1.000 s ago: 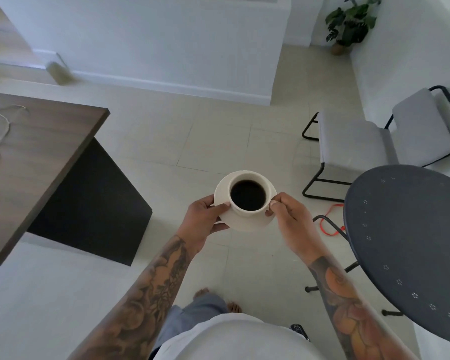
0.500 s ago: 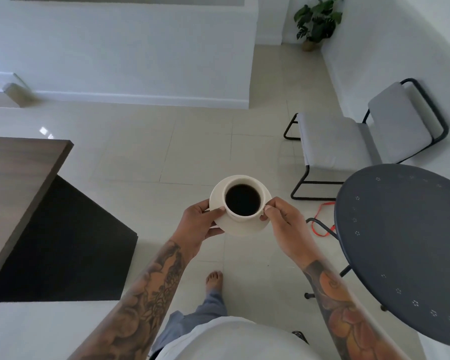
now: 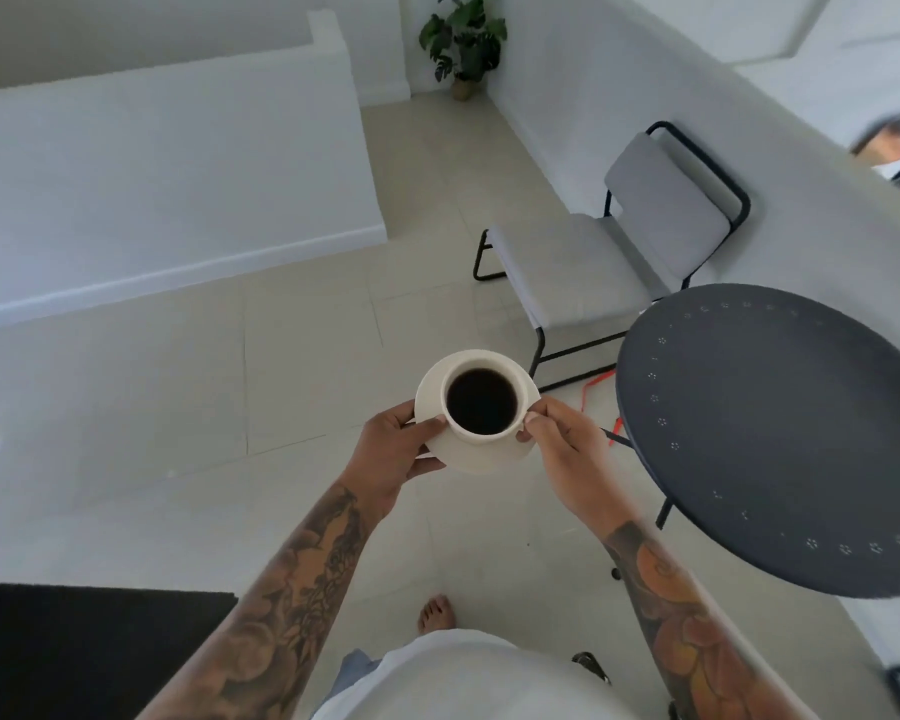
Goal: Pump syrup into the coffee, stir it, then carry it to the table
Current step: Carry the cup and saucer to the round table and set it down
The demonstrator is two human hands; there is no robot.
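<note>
The cup (image 3: 481, 402) of black coffee sits on its saucer (image 3: 476, 454), both held in the air over the tiled floor (image 3: 302, 366), approx. frame centre. The left hand (image 3: 393, 454) is clamped on the saucer rim at 9 o'clock of the cup, thumb on top, other fingers underneath. The right hand (image 3: 567, 454) is closed on the saucer/cup at 3 o'clock; whether a handle is pinched cannot be told, as that side is hidden by the fingers.

Vs. 1 s ago: the wooden worktop seen at 9 o'clock is gone from view, except maybe a dark sliver at the left edge. The view has swung toward the round dark worktop (image 3: 780, 439), which now fills more of the frame at 3 o'clock of the cup and lies nearer the right hand, though cup and top are still apart. The grey chair (image 3: 609, 262) at 1 o'clock and the plant (image 3: 463, 39) at 12 o'clock are also shown more fully. A bare foot (image 3: 437, 613) is seen at 6 o'clock, mid-step.

Judgement: syrup & stir steps appear done; the carry is underway, approach near its end. The coffee level is high, so a spill is the risk; set-down not yet done.
</note>
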